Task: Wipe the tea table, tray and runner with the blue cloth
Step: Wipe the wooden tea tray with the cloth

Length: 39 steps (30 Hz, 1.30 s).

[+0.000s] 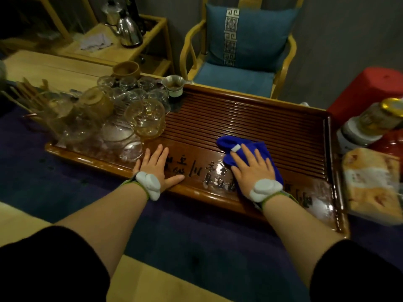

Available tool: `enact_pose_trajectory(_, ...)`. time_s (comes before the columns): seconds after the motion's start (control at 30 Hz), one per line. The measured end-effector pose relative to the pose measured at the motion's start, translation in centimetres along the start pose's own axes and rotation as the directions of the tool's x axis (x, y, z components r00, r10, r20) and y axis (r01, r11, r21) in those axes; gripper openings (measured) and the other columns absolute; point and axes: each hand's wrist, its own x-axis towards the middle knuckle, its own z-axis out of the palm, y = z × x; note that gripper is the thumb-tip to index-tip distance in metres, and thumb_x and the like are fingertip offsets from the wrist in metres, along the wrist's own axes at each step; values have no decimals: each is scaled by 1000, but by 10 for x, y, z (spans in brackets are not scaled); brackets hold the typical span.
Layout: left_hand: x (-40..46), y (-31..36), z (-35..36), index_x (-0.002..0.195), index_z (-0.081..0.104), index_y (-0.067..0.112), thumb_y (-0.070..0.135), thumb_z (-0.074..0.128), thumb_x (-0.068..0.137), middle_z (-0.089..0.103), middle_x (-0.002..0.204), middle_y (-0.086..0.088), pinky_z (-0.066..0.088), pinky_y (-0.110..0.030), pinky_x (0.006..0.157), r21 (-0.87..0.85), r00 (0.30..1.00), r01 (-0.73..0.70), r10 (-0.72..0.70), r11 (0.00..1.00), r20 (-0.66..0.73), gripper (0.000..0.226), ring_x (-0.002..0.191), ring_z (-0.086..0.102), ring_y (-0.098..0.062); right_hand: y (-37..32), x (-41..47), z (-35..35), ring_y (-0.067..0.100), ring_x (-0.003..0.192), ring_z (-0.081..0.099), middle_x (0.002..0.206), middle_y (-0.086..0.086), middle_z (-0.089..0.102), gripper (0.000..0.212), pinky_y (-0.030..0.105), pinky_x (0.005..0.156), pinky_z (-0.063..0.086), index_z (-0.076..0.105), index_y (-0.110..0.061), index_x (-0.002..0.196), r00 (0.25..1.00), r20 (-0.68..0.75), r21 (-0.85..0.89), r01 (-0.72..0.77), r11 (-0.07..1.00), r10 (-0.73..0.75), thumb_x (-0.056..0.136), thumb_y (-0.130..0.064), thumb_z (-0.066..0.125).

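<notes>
A dark wooden tea tray (261, 118) with a slatted top and painted characters along its front lies on a dark blue runner (178, 232) over the light wooden tea table (54, 68). My right hand (253, 168) presses flat, fingers straight, on the blue cloth (229, 144), which lies on the tray's front right part. My left hand (156, 166) rests flat on the tray's front rim, fingers spread, holding nothing.
Several glass cups and lidded bowls (130, 114) crowd the tray's left end, with a metal strainer (173, 86) behind. Jars (370, 125) and a packet (370, 182) stand right of the tray. A blue-cushioned chair (239, 51) and a kettle (129, 31) on a side stand are beyond.
</notes>
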Motion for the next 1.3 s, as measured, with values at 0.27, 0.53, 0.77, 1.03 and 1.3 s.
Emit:
enact_pose_trajectory(0.27,2,-2,4,149,-8,32,80,36,74,-13,156,13,4,-45,115,-25,1000,-3,2,1000,-20,99,145,-8,-21,-72,-19,10,25,145,-13,155,-15,-19,53,48,114,-6,-1,-43,147,999,27,72,22,997,-24,98,-52,16)
enact_pose_trajectory(0.53,-5,5,2,149,-7,29,72,30,83,-15,156,8,4,-49,115,0,998,-66,66,998,2,87,144,-10,-27,-25,-53,13,19,145,-8,155,-19,-18,52,44,115,-1,2,-49,145,998,36,56,-46,997,44,96,-57,16)
enact_pose_trajectory(0.77,-53,39,22,148,-2,36,59,20,94,-7,156,14,1,-42,116,7,974,-211,211,977,-86,63,145,-7,-20,-32,-86,4,23,145,-9,155,-13,-20,53,46,116,3,-3,-43,147,930,109,102,-361,927,350,98,-52,13)
enact_pose_trajectory(1.03,-62,64,29,145,-11,42,60,15,94,-15,155,14,-5,-51,113,72,984,-174,171,982,40,60,144,-12,-25,-22,-109,16,20,146,4,158,-15,-6,52,41,115,8,8,-46,146,966,3,96,-257,961,258,96,-56,17)
enact_pose_trajectory(1.3,-63,67,29,144,-14,41,60,17,94,-20,154,13,-7,-53,112,65,985,-164,160,984,70,62,143,-15,-26,51,-140,-1,25,145,2,158,-8,-9,54,41,117,6,4,-39,149,797,95,112,-603,790,596,99,-51,16)
